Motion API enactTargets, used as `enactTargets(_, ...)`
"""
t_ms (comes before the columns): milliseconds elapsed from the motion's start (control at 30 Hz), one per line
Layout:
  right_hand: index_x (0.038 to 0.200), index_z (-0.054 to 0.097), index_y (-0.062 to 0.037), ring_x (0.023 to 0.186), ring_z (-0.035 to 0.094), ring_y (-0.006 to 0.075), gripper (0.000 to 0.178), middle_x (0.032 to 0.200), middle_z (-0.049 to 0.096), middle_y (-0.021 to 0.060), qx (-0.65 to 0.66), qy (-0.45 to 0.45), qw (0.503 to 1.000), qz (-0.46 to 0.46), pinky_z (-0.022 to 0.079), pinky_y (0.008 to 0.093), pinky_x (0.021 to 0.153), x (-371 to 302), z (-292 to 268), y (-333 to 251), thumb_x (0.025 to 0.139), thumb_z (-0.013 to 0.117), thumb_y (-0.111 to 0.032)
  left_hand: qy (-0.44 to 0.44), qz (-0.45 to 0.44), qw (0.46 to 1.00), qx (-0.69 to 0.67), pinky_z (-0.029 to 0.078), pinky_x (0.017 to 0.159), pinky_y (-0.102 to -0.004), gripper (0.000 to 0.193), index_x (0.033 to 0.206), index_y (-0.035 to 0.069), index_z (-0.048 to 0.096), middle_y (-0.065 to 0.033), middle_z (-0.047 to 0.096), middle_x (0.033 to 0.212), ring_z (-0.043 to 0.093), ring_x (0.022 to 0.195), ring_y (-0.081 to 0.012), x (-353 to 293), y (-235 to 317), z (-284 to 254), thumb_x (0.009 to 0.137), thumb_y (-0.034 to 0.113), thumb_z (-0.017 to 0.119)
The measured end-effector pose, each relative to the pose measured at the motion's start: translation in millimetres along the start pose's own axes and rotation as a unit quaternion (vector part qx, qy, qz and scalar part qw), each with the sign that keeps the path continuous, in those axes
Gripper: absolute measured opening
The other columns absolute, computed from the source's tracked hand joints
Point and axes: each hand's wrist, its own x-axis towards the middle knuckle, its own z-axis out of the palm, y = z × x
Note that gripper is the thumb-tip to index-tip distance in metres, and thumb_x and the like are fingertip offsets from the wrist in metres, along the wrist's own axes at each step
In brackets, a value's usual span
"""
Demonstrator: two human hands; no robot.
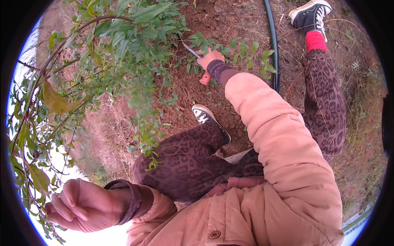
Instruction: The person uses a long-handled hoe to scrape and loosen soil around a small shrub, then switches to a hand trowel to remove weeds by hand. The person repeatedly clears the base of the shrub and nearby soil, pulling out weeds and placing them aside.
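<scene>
My right hand (210,59) reaches out to the base of a leafy green shrub (143,53), its fingers wrapped round a hand tool. The tool's pinkish-red handle (205,78) sticks out below the fist, and its narrow grey metal part (190,50) points up and left into the leaves. Foliage hides the tip, so its exact kind is unclear. At the lower left, my left hand (88,205) is raised with its fingers curled inward, beside hanging leaves (39,178). Whatever those fingers may hold cannot be made out.
A dark hose (272,45) runs along the reddish-brown soil (176,88) right of the shrub. My legs are spread, one sneaker (204,115) near the shrub, the other (312,15) beyond the hose. An arching branch (53,57) crosses the left side; dry grass (108,127) lies behind.
</scene>
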Motion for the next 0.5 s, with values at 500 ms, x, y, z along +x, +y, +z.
enactTargets(500,0.096,0.066,-0.0205,0.076,0.06,0.0195,0.032,0.077,0.063,0.0067,0.078,-0.044,0.996,-0.005,0.044,0.0321,0.073,-14.0,0.7,7.5,0.066,0.066,-0.03,-0.003,0.038,0.999,0.008,0.036,0.054,-0.0223,0.016,0.08,0.005,0.047,0.0015,0.045,0.057,0.037,0.037,-0.0054,-6.3,-4.5,2.3,0.09,0.015,0.04)
